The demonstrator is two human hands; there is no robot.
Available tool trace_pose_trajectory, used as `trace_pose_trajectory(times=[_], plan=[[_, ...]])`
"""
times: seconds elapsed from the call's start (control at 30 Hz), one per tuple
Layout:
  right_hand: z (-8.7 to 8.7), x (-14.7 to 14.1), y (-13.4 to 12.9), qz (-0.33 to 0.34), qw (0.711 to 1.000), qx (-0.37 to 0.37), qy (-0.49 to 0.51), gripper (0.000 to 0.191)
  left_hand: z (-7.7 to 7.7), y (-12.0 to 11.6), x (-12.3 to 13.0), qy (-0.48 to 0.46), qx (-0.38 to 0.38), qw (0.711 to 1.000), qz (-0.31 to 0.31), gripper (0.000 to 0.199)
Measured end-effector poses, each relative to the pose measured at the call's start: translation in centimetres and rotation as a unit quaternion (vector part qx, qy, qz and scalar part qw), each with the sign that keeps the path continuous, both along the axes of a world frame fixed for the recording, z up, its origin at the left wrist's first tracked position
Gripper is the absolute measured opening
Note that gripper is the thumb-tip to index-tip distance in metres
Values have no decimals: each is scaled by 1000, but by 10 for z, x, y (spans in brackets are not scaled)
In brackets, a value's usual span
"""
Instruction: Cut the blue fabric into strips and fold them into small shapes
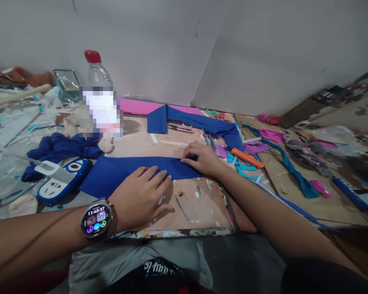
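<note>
Blue strip (107,173), along the surface's (202,204) front edge: your left hand (142,190) flat, fingers apart; right hand (202,158) pinching strip; uneven pull could skew it.

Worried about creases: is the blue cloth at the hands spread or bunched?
Spread: blue cloth lies flat beside left hand; right hand hides one end.

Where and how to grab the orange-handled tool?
Probably by the middle of the orange-handled tool's handle, from above and slightly from the far side, pinching across its narrow width. The handle is long and slim, lies slantwise, and its top is exposed; the right forearm crowds its near side. I can't tell what its tip is.
</note>
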State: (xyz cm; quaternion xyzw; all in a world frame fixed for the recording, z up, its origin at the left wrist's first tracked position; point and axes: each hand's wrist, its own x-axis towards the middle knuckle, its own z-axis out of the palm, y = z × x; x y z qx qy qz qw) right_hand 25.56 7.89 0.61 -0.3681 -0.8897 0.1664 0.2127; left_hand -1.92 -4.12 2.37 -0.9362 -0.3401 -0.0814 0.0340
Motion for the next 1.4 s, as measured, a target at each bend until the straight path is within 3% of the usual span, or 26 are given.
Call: trace_pose_trajectory(times=[0.33,0.53,0.67,0.8,1.13,1.4], plan=[[0,-36,-37,14,993,-111,33,15,-7,-5,2,-11,7,1000,-19,79],[3,-31,-40,-16,989,-137,48,37,-14,-4,0,-3,-3,1000,-15,80],[4,-24,-37,-42,982,-172,71,39,-14,-2,1,-6,-2,1000,-14,78],[0,-22,-35,-76,983,-153,72,30,-12,-1,1,1,-12,1000,-15,78],[-2,-39,-44,-17,989,-132,71,26,-9,-1,1,-11,-9,1000,-16,74],[4,-28,-36,-99,989,-102,27,29,-14,3,0,-20,-25,999,-20,73]])
